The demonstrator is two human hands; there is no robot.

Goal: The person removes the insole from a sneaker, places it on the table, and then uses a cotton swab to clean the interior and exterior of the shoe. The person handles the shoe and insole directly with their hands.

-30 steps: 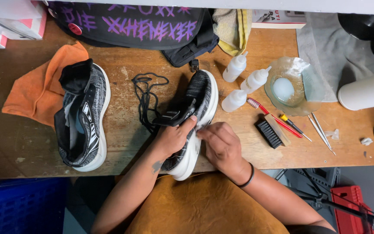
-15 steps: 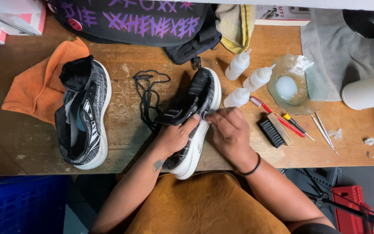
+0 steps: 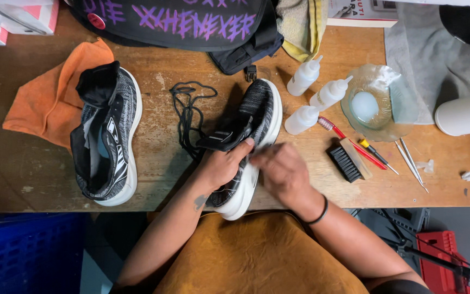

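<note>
A grey knit sneaker with a white sole (image 3: 261,111) lies on its side at the middle of the wooden table (image 3: 159,169). My left hand (image 3: 221,166) grips it at the collar, thumb up by the pulled-out black tongue. My right hand (image 3: 279,170) is blurred, pressed against the shoe's white sole side; what its fingers hold cannot be made out. The shoe's heel overhangs the table's front edge above my ochre apron (image 3: 251,256). A loose black lace (image 3: 187,111) lies just left of the shoe.
A second matching sneaker (image 3: 110,136) lies at left on an orange cloth (image 3: 44,109). Three white squeeze bottles (image 3: 322,92), a glass bowl (image 3: 373,103), red toothbrush (image 3: 349,142), black brush (image 3: 346,162) and metal picks (image 3: 412,158) stand right. A black bag (image 3: 191,24) is behind.
My right hand slid up along the shoe's side toward the toe, then back down toward the heel. The left hand kept its grip. The view shifted slightly.
</note>
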